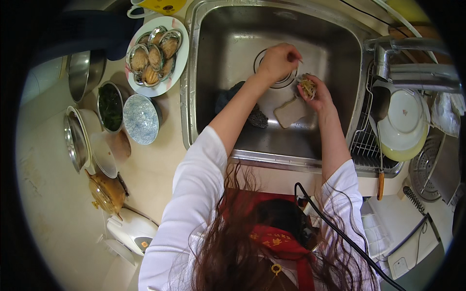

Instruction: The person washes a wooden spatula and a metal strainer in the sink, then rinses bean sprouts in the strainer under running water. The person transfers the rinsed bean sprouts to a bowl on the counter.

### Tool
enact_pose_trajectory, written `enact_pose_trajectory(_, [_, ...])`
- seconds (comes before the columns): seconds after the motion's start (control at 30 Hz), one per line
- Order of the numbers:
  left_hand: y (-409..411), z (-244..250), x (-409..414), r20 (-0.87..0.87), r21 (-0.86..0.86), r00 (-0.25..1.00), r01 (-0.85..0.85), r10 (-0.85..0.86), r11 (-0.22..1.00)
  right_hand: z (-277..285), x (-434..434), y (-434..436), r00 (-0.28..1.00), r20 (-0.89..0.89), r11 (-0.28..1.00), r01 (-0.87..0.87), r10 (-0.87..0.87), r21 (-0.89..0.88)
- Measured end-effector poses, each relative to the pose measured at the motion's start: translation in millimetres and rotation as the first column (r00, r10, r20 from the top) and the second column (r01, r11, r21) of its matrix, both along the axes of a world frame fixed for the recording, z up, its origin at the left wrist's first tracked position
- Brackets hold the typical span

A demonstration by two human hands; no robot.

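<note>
Both my hands are over the stainless-steel sink (236, 47). My right hand (322, 94) holds a small bunch of pale yellow strands (308, 88), which look like sprouts or shreds. Just left of and beyond it, my left hand (278, 62) is curled with its fingertips pinched; whether something small sits between them, I cannot tell. The left hand partly covers the round drain (282, 85). On the sink floor lie a beige scrubbing pad (290, 113), a steel-wool scrubber (258, 118) and a dark cloth (227, 96), the last two partly hidden by my left forearm.
A plate (178, 69) of several abalones stands left of the sink, near a patterned bowl (141, 119) and a bowl of dark leafy greens (110, 106). Metal faucet pipes (418, 76) jut in from the right, above a dish rack (364, 134) with plates (404, 116) and a ladle (380, 152).
</note>
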State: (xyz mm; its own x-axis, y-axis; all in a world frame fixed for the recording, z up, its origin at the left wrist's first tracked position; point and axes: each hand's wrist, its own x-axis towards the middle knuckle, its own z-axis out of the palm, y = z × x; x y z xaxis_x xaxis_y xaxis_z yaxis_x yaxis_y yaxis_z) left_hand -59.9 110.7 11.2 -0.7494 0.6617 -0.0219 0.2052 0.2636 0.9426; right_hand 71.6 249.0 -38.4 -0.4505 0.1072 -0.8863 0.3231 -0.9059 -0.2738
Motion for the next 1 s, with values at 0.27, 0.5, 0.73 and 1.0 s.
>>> enact_pose_trajectory(0.27, [-9, 72, 43, -0.405, -0.125, 0.800, 0.432, -0.443, 0.893, 25, -4, -15, 0.985, -0.170, 0.988, 0.015, -0.041, -0.155])
enact_pose_trajectory(0.5, [-17, 45, 6, 0.011, -0.090, 0.996, 0.094, -0.094, 0.991, 58, 12, 15, 0.968, -0.224, 0.966, 0.053, -0.112, -0.252])
enact_pose_trajectory(0.73, [-12, -47, 73, -0.156, -0.494, 0.815, 0.425, -0.558, 0.759, 131, 51, 21, 0.922, -0.265, 0.940, 0.211, -0.282, -0.266])
enact_pose_trajectory(1.0, [-15, -70, 71, -0.217, -0.322, 0.927, 0.229, -0.307, 0.919, 228, 185, 12, 0.799, -0.326, 0.839, 0.367, -0.505, -0.401])
